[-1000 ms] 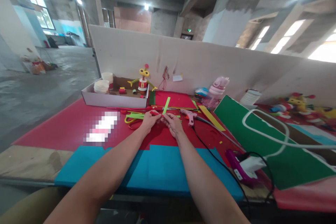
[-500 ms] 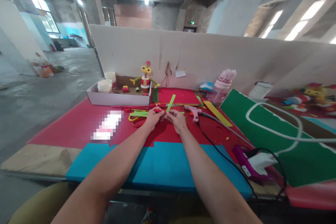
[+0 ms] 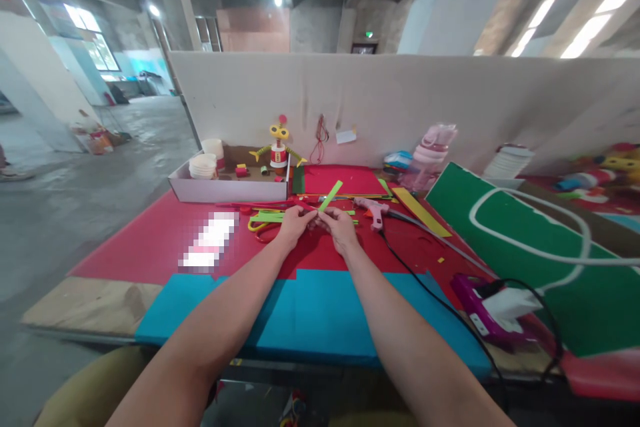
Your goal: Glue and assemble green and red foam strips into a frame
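Over the middle of the table my two hands meet, fingertips almost touching. My left hand (image 3: 294, 223) is closed in a pinch on a narrow red strip (image 3: 303, 205). A light green strip (image 3: 332, 194) slants up to the right from the closed fingers of my right hand (image 3: 341, 227). Where the two strips come together is hidden by my fingertips. Beside my left hand lie more green strips (image 3: 267, 217) and scissors with yellow handles (image 3: 258, 225). To the right of my right hand rests a pink glue gun (image 3: 373, 209).
A white box (image 3: 230, 191) holds cups and small pieces, with a yellow-and-red figure (image 3: 279, 147) by it. On the right are a pink bottle (image 3: 431, 153), a green board (image 3: 530, 267) and a purple power strip (image 3: 487, 313). Black cord crosses the blue sheet (image 3: 330, 320).
The green strip leans further to the right now. My hands stay together in nearly the same place, and the whole view has shifted slightly.
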A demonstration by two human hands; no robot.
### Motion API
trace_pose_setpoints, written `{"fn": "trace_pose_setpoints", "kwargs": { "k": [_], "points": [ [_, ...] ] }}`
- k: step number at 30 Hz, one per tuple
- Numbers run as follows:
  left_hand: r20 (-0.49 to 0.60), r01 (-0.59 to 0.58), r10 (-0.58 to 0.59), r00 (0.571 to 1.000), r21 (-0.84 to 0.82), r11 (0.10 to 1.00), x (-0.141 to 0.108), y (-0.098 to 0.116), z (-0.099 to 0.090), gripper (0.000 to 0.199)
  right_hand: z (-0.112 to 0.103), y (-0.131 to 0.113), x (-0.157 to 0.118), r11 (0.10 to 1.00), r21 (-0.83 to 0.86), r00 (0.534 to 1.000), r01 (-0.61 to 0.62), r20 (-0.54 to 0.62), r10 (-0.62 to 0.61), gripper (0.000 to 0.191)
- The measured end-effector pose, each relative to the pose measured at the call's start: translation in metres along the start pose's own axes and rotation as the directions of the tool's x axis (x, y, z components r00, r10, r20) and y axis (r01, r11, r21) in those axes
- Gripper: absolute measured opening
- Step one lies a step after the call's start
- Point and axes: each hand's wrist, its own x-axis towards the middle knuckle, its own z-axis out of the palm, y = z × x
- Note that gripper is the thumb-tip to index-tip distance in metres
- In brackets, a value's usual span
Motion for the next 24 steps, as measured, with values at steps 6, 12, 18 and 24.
{"fn": "trace_pose_setpoints", "kwargs": {
  "k": [6, 12, 18, 24],
  "points": [
    [-0.003, -0.106, 0.106, 0.994, 0.065, 0.992, 0.0018, 0.0017, -0.0021, 0.025, 0.0023, -0.0034, -0.0018, 0.999, -0.031, 0.997, -0.028, 0.070, 0.030, 0.029],
    [0.044, -0.040, 0.042, 0.998, -0.034, 0.999, 0.0020, 0.0001, -0.0005, 0.037, 0.0049, -0.0035, -0.0029, 0.998, 0.057, 1.000, 0.002, 0.004, -0.002, 0.026],
    [0.057, 0.002, 0.002, 0.998, -0.074, 0.997, 0.0033, 0.0001, -0.0035, 0.032, 0.0052, -0.0040, -0.0033, 0.998, 0.065, 0.998, 0.006, 0.062, -0.010, 0.027],
    [0.067, 0.023, -0.016, 0.998, -0.106, 0.994, 0.0034, -0.0010, -0.0046, 0.037, 0.0064, -0.0046, -0.0042, 0.996, 0.088, 0.999, 0.013, 0.038, -0.017, 0.026]
  ]
}}
